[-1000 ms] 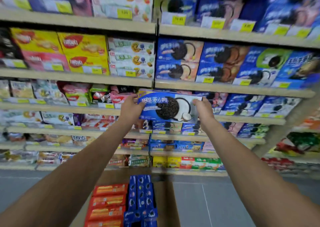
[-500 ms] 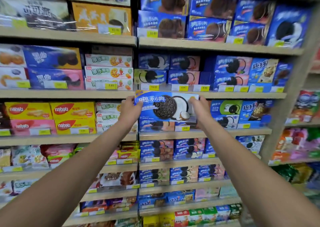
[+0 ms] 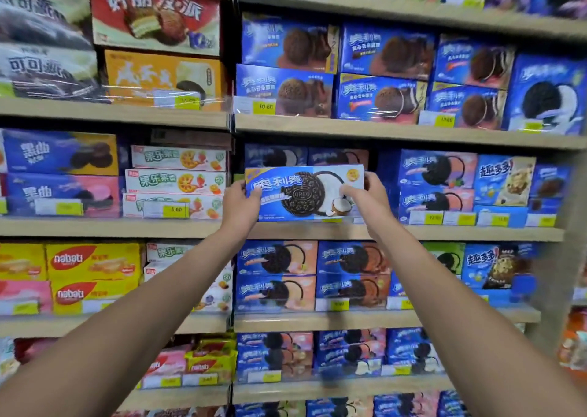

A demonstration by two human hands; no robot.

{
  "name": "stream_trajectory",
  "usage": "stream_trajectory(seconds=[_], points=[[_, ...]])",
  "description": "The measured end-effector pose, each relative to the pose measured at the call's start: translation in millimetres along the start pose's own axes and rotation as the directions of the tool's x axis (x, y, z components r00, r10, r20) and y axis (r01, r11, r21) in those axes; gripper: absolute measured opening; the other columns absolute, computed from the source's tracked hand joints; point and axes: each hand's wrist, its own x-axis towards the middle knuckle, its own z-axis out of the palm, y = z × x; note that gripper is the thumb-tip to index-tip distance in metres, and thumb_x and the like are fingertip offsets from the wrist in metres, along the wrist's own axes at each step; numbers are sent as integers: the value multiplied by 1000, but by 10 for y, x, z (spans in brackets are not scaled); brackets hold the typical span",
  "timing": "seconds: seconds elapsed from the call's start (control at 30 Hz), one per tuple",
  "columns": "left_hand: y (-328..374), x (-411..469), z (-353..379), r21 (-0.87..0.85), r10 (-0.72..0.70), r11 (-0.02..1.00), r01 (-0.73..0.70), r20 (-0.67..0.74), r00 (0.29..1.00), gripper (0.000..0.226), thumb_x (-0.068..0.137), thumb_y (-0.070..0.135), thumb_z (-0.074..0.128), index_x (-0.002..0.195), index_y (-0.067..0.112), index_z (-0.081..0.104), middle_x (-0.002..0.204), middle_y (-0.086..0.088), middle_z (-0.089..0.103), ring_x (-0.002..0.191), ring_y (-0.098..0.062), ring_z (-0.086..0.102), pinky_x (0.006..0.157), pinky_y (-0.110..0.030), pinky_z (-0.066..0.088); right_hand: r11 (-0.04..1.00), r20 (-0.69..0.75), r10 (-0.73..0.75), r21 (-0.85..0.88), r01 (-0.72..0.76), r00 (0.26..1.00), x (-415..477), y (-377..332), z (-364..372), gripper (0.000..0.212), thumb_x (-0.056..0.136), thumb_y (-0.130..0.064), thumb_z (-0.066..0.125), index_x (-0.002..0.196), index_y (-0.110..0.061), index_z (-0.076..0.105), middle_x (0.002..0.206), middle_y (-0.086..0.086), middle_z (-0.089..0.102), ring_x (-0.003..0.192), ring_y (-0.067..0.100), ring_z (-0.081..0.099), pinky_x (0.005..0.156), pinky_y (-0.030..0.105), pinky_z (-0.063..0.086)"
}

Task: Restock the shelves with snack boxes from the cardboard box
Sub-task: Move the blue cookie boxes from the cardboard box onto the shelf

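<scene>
Because the cookie box (image 3: 303, 194) is wide, the left hand (image 3: 239, 206) and the right hand (image 3: 371, 199) are gripping its two short ends, which is keeping it level. It is hanging at the front edge of the shelf (image 3: 444, 233), maybe already resting there, before similar blue boxes (image 3: 276, 156). Its long axis is running left to right, and its printed face is pointing toward the person.
</scene>
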Motion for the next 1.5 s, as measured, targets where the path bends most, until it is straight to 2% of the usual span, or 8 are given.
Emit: stream_trajectory(seconds=[0.13, 0.33, 0.47, 0.57, 0.73, 0.8, 1.27, 1.5], points=[[-289, 539, 291, 51, 24, 999, -19, -87, 996, 21, 80, 39, 48, 92, 27, 61, 107, -10, 65, 95, -30, 65, 84, -50, 54, 1000, 106, -32, 3, 31, 994, 537, 257, 56, 63, 83, -6, 66, 138, -18, 38, 130, 2, 55, 113, 19, 55, 94, 28, 45], [-264, 1163, 612, 164, 148, 979, -118, -180, 972, 28, 92, 12, 46, 115, 8, 60, 114, -16, 62, 106, -30, 58, 96, -43, 47, 995, 183, 3, -103, 17, 983, 1388, 545, 197, 61, 75, -16, 77, 129, -15, 47, 117, -5, 60, 99, 14, 56, 90, 26, 44], [-250, 1507, 742, 170, 120, 981, -91, -174, 977, 33, 95, 15, 47, 126, 6, 52, 125, -16, 58, 115, -30, 55, 101, -39, 43, 999, 210, 42, -20, -39, 977, 1747, 704, 330, 39, 79, -9, 75, 114, -9, 60, 98, -1, 61, 86, 13, 56, 54, 14, 46], [-321, 1710, 867, 107, 49, 994, -34, -138, 989, 41, 93, 7, 49, 134, 4, 44, 127, -13, 56, 115, -24, 54, 98, -29, 40, 998, 203, 48, 24, -54, 978, 2012, 836, 480, 36, 78, -6, 75, 112, -7, 62, 100, 2, 65, 81, 15, 59, 49, 18, 49], [-564, 1916, 998, 89, -41, 995, 53, -137, 990, 45, 81, 0, 59, 125, 0, 48, 123, -22, 58, 114, -29, 56, 92, -30, 42, 986, 176, 121, 95, -139, 977, 2365, 1019, 802, 57, 61, -20, 85, 111, -6, 62, 106, 15, 69, 89, 34, 68, 67, 54, 57], [-663, 1938, 1019, 138, -68, 987, 78, -71, 995, 51, 84, -9, 52, 133, 1, 41, 125, -20, 56, 114, -28, 53, 88, -24, 38, 996, 106, 83, 34, -87, 991, 2537, 1088, 935, 69, 49, -35, 86, 108, -7, 64, 105, 13, 70, 95, 33, 67, 80, 51, 56], [-979, 2362, 1055, 533, 33, 840, -101, 135, 990, 56, 90, 9, 54, 143, 14, 36, 154, -13, 14, 142, -29, 23, 114, -27, 19, 973, 66, 53, -230, -36, 996, 2716, 1061, 1482, 75, 84, -26, 70, 138, 10, 33, 143, 26, 35, 132, 36, 38, 102, 37, 40], [-1021, 2381, 1057, 543, 16, 832, -110, 175, 985, 55, 91, 7, 50, 143, 11, 35, 155, -12, 14, 143, -28, 18, 114, -25, 16, 961, 92, 33, -278, -6, 995, 2761, 1149, 1487, 29, 89, -11, 59, 116, -5, 60, 122, 14, 63, 114, 30, 58, 88, 30, 45]])
